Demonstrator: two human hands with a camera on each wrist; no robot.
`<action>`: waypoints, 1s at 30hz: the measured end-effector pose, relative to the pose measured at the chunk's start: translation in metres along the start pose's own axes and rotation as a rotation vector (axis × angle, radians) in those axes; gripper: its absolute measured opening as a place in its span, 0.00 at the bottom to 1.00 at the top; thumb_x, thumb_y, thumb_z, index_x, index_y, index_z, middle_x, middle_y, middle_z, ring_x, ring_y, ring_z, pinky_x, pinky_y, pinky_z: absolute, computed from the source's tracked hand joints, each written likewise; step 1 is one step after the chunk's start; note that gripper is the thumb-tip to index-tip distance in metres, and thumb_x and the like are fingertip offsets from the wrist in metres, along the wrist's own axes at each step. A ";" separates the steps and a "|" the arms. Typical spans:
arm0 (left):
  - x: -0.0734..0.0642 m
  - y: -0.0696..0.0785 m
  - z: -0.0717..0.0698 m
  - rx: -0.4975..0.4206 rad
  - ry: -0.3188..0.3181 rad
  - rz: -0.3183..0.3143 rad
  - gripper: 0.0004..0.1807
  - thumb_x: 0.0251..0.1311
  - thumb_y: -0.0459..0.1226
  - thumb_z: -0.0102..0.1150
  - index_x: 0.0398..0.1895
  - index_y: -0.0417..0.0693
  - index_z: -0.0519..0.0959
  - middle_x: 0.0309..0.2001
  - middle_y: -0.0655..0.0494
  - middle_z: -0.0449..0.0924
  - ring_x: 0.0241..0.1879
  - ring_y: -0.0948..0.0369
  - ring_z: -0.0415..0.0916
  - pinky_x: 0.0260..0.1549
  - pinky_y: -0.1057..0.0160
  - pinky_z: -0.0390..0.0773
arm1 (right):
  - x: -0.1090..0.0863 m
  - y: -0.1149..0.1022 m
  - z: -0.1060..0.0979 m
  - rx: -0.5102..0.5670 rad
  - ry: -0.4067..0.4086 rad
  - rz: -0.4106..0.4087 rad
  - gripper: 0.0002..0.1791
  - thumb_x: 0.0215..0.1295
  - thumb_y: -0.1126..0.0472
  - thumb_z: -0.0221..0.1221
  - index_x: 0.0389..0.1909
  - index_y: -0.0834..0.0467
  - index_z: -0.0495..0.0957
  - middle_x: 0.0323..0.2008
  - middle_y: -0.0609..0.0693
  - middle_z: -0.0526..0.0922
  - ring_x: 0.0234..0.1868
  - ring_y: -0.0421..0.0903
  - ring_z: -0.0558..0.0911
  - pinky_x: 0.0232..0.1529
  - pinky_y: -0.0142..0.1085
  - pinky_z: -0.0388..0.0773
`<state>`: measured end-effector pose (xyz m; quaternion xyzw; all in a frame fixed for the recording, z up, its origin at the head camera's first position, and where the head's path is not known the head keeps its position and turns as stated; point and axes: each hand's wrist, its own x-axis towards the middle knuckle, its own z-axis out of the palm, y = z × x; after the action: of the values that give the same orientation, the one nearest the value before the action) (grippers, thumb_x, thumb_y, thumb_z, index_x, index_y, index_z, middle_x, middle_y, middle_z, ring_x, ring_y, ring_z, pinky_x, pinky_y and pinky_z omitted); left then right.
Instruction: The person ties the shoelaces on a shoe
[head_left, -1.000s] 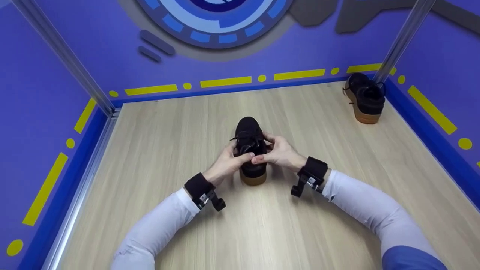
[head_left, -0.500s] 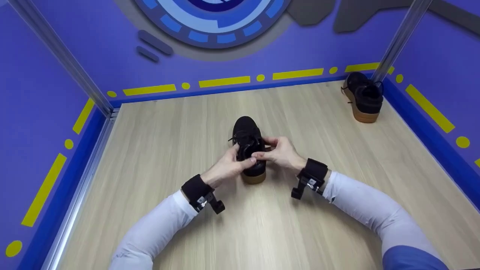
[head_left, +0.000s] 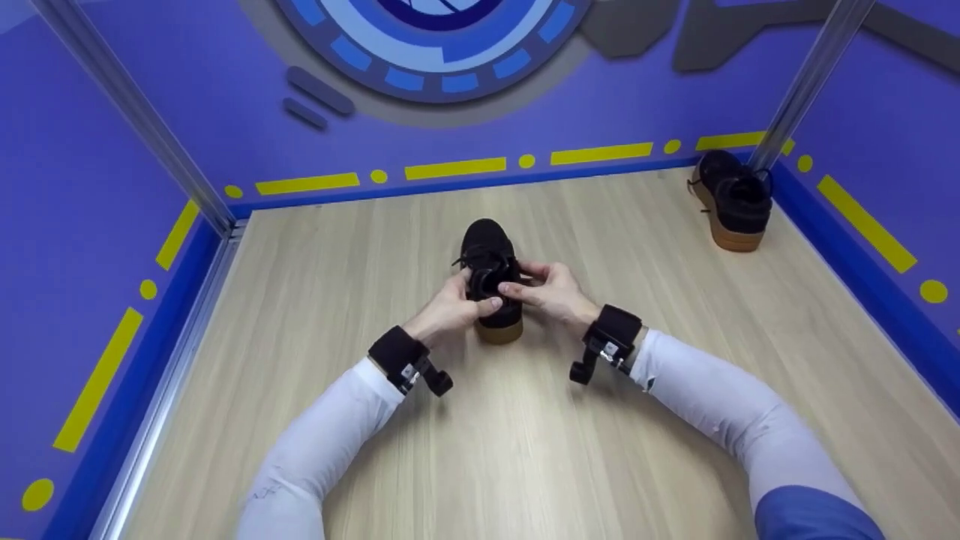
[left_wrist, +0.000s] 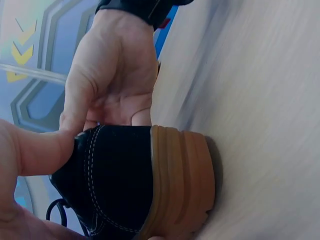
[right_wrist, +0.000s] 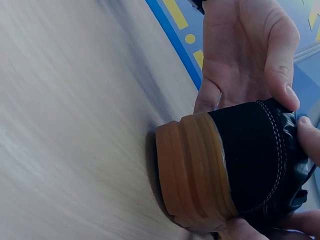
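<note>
A black lace-up shoe (head_left: 486, 238) with a tan sole points its toe toward the back wall, mid-table. My left hand (head_left: 448, 306) grips its left side, thumb over the collar by the opening. From the other side my right hand (head_left: 556, 292) holds it, thumb at the collar and fingers along the flank. White stitching runs round the black heel (left_wrist: 122, 170) in the left wrist view. The ridged tan sole (right_wrist: 192, 170) is right at the tabletop, with a dark shadow along its edge, in the right wrist view. Some fingertips are hidden behind the shoe.
A second black shoe (head_left: 739, 202) with a tan sole stands in the back right corner, toe toward the back wall. Blue-purple panels (head_left: 420, 142) with yellow marks border the wooden table (head_left: 360, 255) at the back and both sides.
The shoe has moved a short way toward the back wall and slightly left, both hands moving with it. The thumbs have shifted a little along the collar. The corner shoe stays put.
</note>
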<state>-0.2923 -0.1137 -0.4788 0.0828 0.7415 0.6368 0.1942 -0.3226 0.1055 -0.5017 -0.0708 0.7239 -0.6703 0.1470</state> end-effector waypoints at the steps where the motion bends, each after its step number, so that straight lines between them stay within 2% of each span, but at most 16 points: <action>1: 0.003 0.000 -0.002 0.003 0.001 0.005 0.40 0.76 0.31 0.66 0.86 0.35 0.61 0.80 0.38 0.75 0.81 0.46 0.73 0.86 0.48 0.67 | 0.002 0.000 0.000 0.015 -0.004 0.001 0.39 0.73 0.65 0.72 0.80 0.72 0.69 0.75 0.70 0.80 0.77 0.64 0.81 0.61 0.28 0.87; 4: 0.009 0.001 -0.006 0.006 0.003 0.007 0.37 0.76 0.30 0.65 0.84 0.34 0.64 0.79 0.37 0.77 0.79 0.46 0.75 0.85 0.49 0.69 | 0.007 0.000 0.001 0.039 -0.008 0.001 0.39 0.75 0.64 0.72 0.81 0.72 0.69 0.76 0.70 0.79 0.77 0.63 0.81 0.63 0.30 0.87; 9: 0.020 0.003 -0.013 0.021 0.019 -0.011 0.37 0.76 0.30 0.65 0.84 0.33 0.64 0.78 0.36 0.77 0.79 0.46 0.76 0.85 0.49 0.70 | 0.017 -0.001 0.002 0.012 -0.002 -0.018 0.37 0.77 0.62 0.70 0.81 0.70 0.70 0.76 0.69 0.79 0.77 0.63 0.81 0.66 0.32 0.86; 12: 0.026 0.004 -0.019 0.039 0.037 -0.021 0.39 0.77 0.32 0.65 0.85 0.33 0.62 0.79 0.36 0.76 0.80 0.46 0.74 0.85 0.49 0.69 | 0.025 -0.001 0.004 0.016 -0.002 -0.029 0.36 0.78 0.62 0.69 0.80 0.70 0.70 0.75 0.69 0.79 0.77 0.64 0.82 0.65 0.32 0.87; 15: 0.033 0.002 -0.024 0.039 0.037 -0.002 0.39 0.77 0.31 0.64 0.86 0.32 0.60 0.79 0.34 0.75 0.80 0.45 0.74 0.85 0.49 0.69 | 0.034 -0.001 0.007 0.016 0.008 -0.046 0.35 0.78 0.63 0.69 0.80 0.71 0.71 0.75 0.70 0.80 0.76 0.64 0.82 0.61 0.29 0.87; 22: 0.046 0.001 -0.038 0.060 0.077 0.012 0.34 0.76 0.30 0.63 0.81 0.30 0.66 0.76 0.33 0.78 0.75 0.47 0.78 0.83 0.51 0.73 | 0.055 -0.005 0.013 -0.039 0.034 -0.068 0.35 0.77 0.61 0.70 0.78 0.71 0.73 0.73 0.70 0.81 0.75 0.64 0.83 0.59 0.27 0.87; 27: 0.057 0.003 -0.043 0.012 0.089 -0.005 0.36 0.76 0.30 0.62 0.83 0.29 0.63 0.80 0.33 0.74 0.80 0.45 0.73 0.85 0.51 0.70 | 0.067 -0.006 0.014 -0.017 0.044 -0.055 0.35 0.78 0.62 0.69 0.79 0.71 0.71 0.75 0.70 0.80 0.75 0.64 0.82 0.58 0.27 0.88; 30: 0.062 0.005 -0.045 0.014 0.104 -0.008 0.38 0.76 0.29 0.62 0.84 0.29 0.61 0.81 0.33 0.72 0.82 0.44 0.71 0.86 0.51 0.68 | 0.073 -0.006 0.016 -0.027 0.061 -0.057 0.35 0.78 0.61 0.69 0.79 0.71 0.71 0.74 0.70 0.80 0.74 0.62 0.84 0.56 0.25 0.87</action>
<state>-0.3666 -0.1311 -0.4805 0.0480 0.7553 0.6344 0.1572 -0.3877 0.0675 -0.5052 -0.0729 0.7347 -0.6663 0.1049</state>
